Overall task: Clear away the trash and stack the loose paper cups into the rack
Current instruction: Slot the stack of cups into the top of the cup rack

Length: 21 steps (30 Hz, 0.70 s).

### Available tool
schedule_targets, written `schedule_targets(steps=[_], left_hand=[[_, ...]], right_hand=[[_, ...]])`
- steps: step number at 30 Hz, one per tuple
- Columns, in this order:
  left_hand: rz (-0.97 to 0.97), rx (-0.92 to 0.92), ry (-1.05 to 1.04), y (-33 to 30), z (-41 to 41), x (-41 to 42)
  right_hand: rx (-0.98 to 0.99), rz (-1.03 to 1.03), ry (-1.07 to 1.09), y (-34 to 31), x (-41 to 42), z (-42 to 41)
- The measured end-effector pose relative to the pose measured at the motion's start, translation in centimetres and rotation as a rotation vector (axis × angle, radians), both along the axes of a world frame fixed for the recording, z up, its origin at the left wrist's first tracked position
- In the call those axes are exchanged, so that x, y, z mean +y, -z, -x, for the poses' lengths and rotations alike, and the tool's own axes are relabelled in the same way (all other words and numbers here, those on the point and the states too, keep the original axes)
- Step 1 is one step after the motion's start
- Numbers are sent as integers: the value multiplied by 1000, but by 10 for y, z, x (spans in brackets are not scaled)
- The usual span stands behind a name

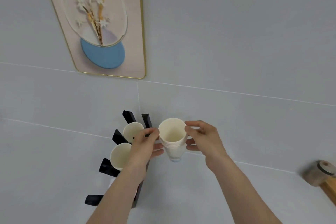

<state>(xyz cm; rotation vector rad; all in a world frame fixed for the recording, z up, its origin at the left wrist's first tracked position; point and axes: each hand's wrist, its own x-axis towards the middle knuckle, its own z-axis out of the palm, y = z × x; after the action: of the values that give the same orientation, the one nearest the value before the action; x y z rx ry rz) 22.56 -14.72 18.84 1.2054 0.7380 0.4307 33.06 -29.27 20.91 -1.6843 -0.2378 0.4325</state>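
While both hands, left hand point(145, 143) and right hand point(203, 138), pinch the cup stack point(172, 138), bare wall point(254, 60) surrounds.

Single head-worn view, close, facing the wall point(236, 42) above both forearms

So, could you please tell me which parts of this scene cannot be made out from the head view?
- Rack: its middle and base are hidden behind the left hand and forearm.
- Cup stack: exact count unclear, rims too tightly nested.
- Jar: blurred, cut off by the right edge.
- Wall picture: top cropped.
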Motion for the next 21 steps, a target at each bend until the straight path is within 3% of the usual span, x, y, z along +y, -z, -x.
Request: schedule_targets(steps=[10,21], left_hand=[[-148,-164,-16,-107,8,102],[-117,8,19,-52,14,171]], right_hand=[[-127,-103,-19,-104,99,5],[-41,53,29,-48,167,15]])
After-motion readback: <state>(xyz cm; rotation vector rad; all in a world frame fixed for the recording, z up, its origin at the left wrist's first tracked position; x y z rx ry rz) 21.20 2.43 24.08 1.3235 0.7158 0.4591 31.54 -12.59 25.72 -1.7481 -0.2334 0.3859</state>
